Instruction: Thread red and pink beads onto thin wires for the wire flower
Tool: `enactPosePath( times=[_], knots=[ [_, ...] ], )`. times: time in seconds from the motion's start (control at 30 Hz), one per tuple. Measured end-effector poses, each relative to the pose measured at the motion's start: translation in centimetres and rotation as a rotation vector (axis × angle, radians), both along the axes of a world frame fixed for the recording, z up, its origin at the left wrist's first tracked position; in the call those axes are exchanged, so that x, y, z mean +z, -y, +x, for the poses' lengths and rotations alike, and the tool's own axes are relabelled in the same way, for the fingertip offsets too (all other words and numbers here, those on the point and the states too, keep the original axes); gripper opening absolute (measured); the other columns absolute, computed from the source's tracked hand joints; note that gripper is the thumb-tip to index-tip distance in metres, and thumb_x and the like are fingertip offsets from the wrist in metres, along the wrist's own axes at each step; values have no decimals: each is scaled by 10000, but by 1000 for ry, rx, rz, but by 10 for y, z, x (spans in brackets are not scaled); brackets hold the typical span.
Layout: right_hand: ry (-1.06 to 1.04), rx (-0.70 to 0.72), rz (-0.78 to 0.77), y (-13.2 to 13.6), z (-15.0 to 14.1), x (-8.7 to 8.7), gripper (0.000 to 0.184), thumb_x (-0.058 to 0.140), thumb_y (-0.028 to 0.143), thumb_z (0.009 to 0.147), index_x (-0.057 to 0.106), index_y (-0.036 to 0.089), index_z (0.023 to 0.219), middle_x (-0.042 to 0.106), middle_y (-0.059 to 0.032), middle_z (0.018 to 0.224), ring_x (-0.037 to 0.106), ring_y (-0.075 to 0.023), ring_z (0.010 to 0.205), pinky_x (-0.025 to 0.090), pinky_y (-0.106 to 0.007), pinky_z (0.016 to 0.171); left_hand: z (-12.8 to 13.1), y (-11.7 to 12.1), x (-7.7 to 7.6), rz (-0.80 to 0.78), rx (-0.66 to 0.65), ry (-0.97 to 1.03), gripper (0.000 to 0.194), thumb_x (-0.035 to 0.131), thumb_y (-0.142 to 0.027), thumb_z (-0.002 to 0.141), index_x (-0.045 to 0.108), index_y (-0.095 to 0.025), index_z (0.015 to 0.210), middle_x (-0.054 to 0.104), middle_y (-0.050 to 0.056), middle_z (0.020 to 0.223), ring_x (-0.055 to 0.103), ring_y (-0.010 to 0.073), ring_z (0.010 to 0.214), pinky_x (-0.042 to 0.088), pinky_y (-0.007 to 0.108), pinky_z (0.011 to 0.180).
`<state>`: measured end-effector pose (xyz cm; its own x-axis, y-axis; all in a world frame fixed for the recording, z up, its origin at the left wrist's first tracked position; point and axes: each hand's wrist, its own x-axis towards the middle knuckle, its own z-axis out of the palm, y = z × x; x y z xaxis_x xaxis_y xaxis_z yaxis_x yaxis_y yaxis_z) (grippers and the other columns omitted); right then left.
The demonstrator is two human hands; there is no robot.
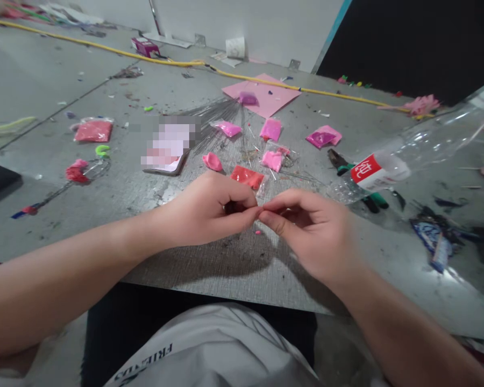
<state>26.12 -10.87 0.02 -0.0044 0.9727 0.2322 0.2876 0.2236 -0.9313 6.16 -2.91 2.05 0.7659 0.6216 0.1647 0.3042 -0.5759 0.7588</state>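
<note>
My left hand (212,209) and my right hand (310,226) meet fingertip to fingertip above the front of the grey table (210,269). Both are closed in a pinch, and whatever sits between the fingertips is too small or hidden to make out. A tiny pink bit (258,232) lies on the table just below them. Right behind the fingers is a packet of orange-red clay (248,176). Beyond it lie a pink lump of clay (212,161), another pink piece (272,160) on clear wrapping, and pink packets (270,129).
A clear plastic bottle (419,142) lies at the right over green-handled pliers (375,203). Left of centre is a phone (167,148), partly blurred. Thin wires (210,115) fan out behind, near pink paper (266,97). A yellow cable (145,58) crosses the back.
</note>
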Motion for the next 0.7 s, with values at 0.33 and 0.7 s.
enactPosePath(
  times=[0.33, 0.7],
  knots=[
    [-321, 68, -262, -8, 0, 8, 302, 948, 444, 699, 739, 231, 748, 703, 19, 644, 626, -126, 585, 528, -256, 539, 1, 2, -1, -163, 65, 30, 286, 598, -345, 967, 688, -188, 745, 530, -18, 584, 436, 104, 537, 324, 257, 496],
    [-331, -24, -150, -15, 6, 3, 364, 846, 558, 802, 704, 225, 771, 658, 23, 645, 591, -117, 600, 499, -262, 556, 5, 0, -18, 173, -244, -307, 181, 643, -266, 912, 791, -195, 987, 695, 47, 816, 612, 155, 682, 431, 269, 624]
  ],
)
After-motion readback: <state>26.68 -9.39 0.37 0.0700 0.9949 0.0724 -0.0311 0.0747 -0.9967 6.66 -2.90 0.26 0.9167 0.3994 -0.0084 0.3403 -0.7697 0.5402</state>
